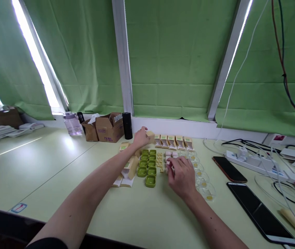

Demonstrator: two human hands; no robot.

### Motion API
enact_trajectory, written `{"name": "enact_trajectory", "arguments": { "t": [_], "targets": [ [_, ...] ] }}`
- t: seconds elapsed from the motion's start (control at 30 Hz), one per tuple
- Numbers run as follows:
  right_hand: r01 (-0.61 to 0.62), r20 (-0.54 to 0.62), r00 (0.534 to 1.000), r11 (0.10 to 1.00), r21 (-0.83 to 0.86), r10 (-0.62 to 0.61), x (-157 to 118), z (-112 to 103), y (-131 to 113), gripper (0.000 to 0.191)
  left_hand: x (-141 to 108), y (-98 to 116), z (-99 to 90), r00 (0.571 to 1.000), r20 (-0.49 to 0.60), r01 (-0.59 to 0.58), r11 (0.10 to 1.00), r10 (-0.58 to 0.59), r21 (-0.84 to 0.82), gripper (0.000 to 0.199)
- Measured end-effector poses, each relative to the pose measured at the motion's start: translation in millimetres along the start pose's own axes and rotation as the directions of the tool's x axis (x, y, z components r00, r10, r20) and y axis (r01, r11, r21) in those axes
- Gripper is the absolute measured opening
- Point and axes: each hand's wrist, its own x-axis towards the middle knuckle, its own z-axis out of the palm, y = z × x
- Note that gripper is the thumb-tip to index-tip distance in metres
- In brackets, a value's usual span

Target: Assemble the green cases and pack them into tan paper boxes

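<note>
**Left hand at a cream box, right hand over the pale rolls**

On my feed I set the clock face on the green dishes (150, 181), with twelve toward the curtained windows. They stand in two columns on the pale table (64, 186), between my wearer's forearms.

At eleven o'clock I see the left hand (140, 137) against a cream box (151, 136); its thumb is hidden, so I cannot tell whether it is clamped on it. A row of cream cartons (172, 141) runs off at one o'clock, and more folded cartons (130, 167) lie at nine.

At three o'clock, the right hand (181, 173) has curled fingers at the pale rolls (168, 153), but I cannot tell whether they pinch one. Small yellow pieces (159, 160) sit between the rolls and the dishes; clear cups (206, 191) lie beyond the hand.

Farther out, I have two phones (229, 168) toward three and four, and a cardboard box (109, 128) at ten.
</note>
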Motion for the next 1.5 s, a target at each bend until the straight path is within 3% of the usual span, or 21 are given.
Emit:
{"name": "enact_trajectory", "arguments": {
  "t": [0.17, 0.27, 0.37, 0.5, 0.73, 0.8, 0.87, 0.97, 1.2, 1.4, 1.5],
  "targets": [
    [-0.11, -0.058, 0.992, 0.99, 0.086, 0.116, 13, -15, 12, 0.023, -64, 19, -37.2, 0.979, -0.02, -0.203, 0.959, 0.203, -0.199, 0.042],
    [-0.18, -0.072, 0.977, 0.96, 0.215, 0.199, 22, -25, 21, 0.025, -116, 32, -52.0, 0.921, 0.019, -0.339, 0.826, 0.388, -0.45, 0.038],
    [-0.191, 0.034, 0.981, 0.923, 0.335, 0.191, 25, -34, 25, 0.023, -161, 40, -54.3, 0.875, 0.141, -0.338, 0.793, 0.463, -0.507, 0.039],
    [-0.091, 0.164, 0.986, 0.941, 0.327, 0.039, 9, -37, 26, 0.023, -192, 43, -39.8, 0.825, 0.191, -0.378, 0.771, 0.531, -0.513, 0.045],
    [0.09, 0.201, 0.972, 0.985, 0.148, -0.119, -23, -31, 24, 0.028, -198, 35, -18.9, 0.744, 0.111, -0.555, 0.701, 0.659, -0.448, 0.055],
    [0.15, 0.196, 0.964, 0.975, 0.165, -0.181, -23, -33, 22, 0.029, -197, 32, -15.8, 0.755, 0.07, -0.568, 0.703, 0.652, -0.427, 0.058],
    [0.174, 0.167, 0.963, 0.96, 0.221, -0.213, -21, -35, 22, 0.028, -196, 29, -13.7, 0.792, 0.037, -0.544, 0.733, 0.609, -0.408, 0.057],
    [0.161, 0.106, 0.975, 0.951, 0.264, -0.194, -20, -36, 23, 0.023, -196, 26, -14.7, 0.831, 0.0, -0.512, 0.766, 0.556, -0.389, 0.055],
    [0.181, 0.083, 0.976, 0.96, 0.216, -0.202, -20, -34, 24, 0.026, -206, 33, -23.6, 0.757, 0.059, -0.568, 0.699, 0.651, -0.434, 0.066],
    [0.12, 0.088, 0.987, 0.976, 0.18, -0.137, -20, -33, 26, 0.026, -213, 38, -25.2, 0.789, 0.008, -0.574, 0.743, 0.614, -0.343, 0.059],
    [0.077, 0.061, 0.994, 0.984, 0.158, -0.088, -20, -33, 28, 0.025, -217, 47, -29.6, 0.846, 0.036, -0.503, 0.819, 0.532, -0.276, 0.06]
  ]
}}
